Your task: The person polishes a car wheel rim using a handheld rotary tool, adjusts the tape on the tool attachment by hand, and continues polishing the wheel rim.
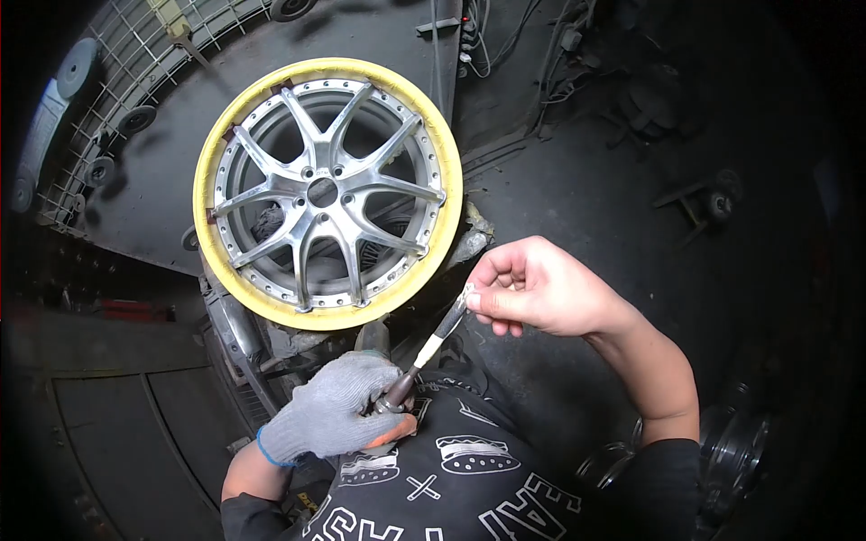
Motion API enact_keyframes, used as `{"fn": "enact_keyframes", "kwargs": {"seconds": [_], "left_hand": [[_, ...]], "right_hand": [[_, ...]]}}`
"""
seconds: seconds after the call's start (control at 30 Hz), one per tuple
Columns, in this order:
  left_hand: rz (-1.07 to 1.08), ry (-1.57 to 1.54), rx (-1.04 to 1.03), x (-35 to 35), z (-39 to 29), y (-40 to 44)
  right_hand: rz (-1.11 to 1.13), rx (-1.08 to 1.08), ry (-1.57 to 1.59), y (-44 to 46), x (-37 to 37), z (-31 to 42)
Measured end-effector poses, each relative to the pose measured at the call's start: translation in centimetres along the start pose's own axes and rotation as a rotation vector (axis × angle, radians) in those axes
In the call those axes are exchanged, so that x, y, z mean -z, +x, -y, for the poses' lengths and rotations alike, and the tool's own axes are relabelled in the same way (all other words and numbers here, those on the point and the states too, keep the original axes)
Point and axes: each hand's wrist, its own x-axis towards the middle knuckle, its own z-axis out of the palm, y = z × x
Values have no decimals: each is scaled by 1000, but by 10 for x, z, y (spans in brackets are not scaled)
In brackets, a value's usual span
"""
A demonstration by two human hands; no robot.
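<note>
My left hand (338,408), in a grey knitted glove with orange on the fingers, is closed round the dark tapered nose (398,391) of what looks like a die grinder. Much of its body is hidden by the glove and arm. From the nose a slim shaft points up and right, wrapped in a pale yellow and dark strip (439,339). My bare right hand (532,293) pinches the far end of that strip between thumb and fingers. Just beyond both hands is a silver spoked wheel rim (323,162) with yellow tape (327,321) round its edge.
The rim rests on a dark stand (236,329), partly hidden beneath it. A wire rack (117,104) with small round discs stands at upper left. Cables (492,54) hang at the top, a wheeled frame (699,203) is at right, and shiny rims (731,451) lie at lower right.
</note>
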Motion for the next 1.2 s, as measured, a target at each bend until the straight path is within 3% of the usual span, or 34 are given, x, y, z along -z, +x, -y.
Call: {"fn": "enact_keyframes", "kwargs": {"seconds": [0.17, 0.33, 0.57, 0.7, 0.8, 0.93, 1.03, 1.2], "left_hand": [[106, -27, -6, 2, 13, -3], [134, -1, 8, 2, 8, 0], [152, -66, -40, -6, 5, 11], [190, 91, 59, -16, -12, 19], [193, 159, 81, -26, -20, 25], [327, 100, 52, -23, -15, 43], [431, -176, -133, -20, -1, 53], [578, -346, -91, -24, 5, 65]], "right_hand": [[46, 6, 33, 0, -3, -13], [-9, 79, 396, -2, -11, -43], [44, 140, 551, -8, -3, -69], [-66, 16, 507, -21, 6, -63], [-51, -100, 296, -30, 18, -65], [-89, 68, 358, -45, 21, -81], [-19, 294, 394, -57, 20, -91], [4, 499, 358, -62, 25, -110]]}}
